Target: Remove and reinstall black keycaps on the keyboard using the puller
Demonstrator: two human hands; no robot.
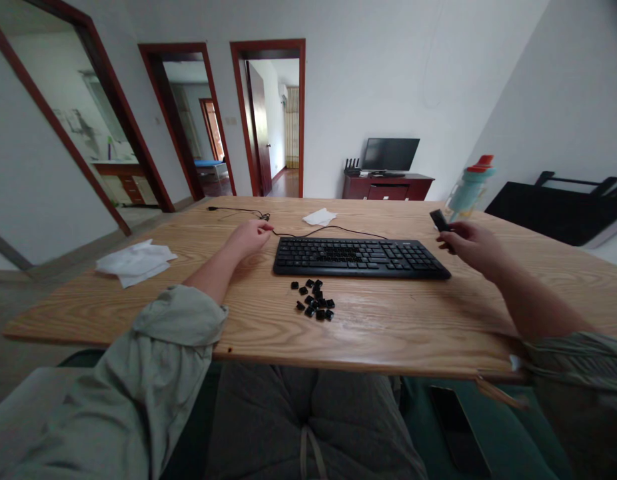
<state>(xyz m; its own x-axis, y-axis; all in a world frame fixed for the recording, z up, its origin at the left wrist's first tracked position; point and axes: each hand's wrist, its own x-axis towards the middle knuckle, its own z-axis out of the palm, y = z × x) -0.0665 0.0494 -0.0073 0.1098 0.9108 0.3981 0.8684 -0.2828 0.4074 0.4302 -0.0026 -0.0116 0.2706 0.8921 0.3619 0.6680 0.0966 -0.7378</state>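
Note:
A black keyboard (398, 260) lies across the middle of the wooden table, with a patch of bare key sockets in its letter area. Several loose black keycaps (309, 300) are heaped in front of it. Just left of the keyboard, my left hand (248, 239) hovers with fingers pinched together beside the keyboard cable (333, 227); whatever is between them, if anything, is hidden. My right hand (471, 248) is raised past the keyboard's right end. Its thumb and fingers grip a small black rectangular object (439, 220), tilted upward, whose kind is unclear.
White tissues (136, 261) lie at the table's left, and another tissue (319, 217) behind the keyboard. A light-blue bottle (468, 190) with a red lid stands behind my right hand. Below the table edge, a phone (458, 430) rests on the green seat.

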